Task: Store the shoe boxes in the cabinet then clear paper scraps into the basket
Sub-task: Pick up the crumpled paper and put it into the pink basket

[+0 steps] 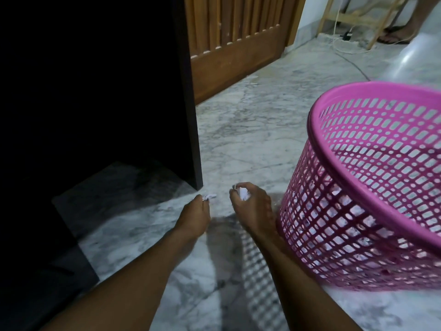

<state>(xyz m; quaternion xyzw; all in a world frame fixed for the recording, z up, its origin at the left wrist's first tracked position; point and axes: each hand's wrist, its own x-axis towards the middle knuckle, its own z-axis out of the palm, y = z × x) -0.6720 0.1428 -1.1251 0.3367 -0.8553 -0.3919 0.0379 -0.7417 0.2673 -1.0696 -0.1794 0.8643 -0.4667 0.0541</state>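
Paper scraps (243, 193) sit clenched in your right hand (250, 206); your left hand (194, 217) pinches another scrap (210, 196) off the floor (250, 130). The basket (372, 187) beside you already holds paper. No shoe boxes show, so you seem near the end.

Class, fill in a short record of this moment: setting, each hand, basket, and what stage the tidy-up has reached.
setting: marble floor beside a dark cabinet
left hand: pinching a paper scrap at the floor
right hand: closed on crumpled paper
basket: pink, beside the right hand, paper visible inside
stage: gathering scraps, held paper not yet in basket
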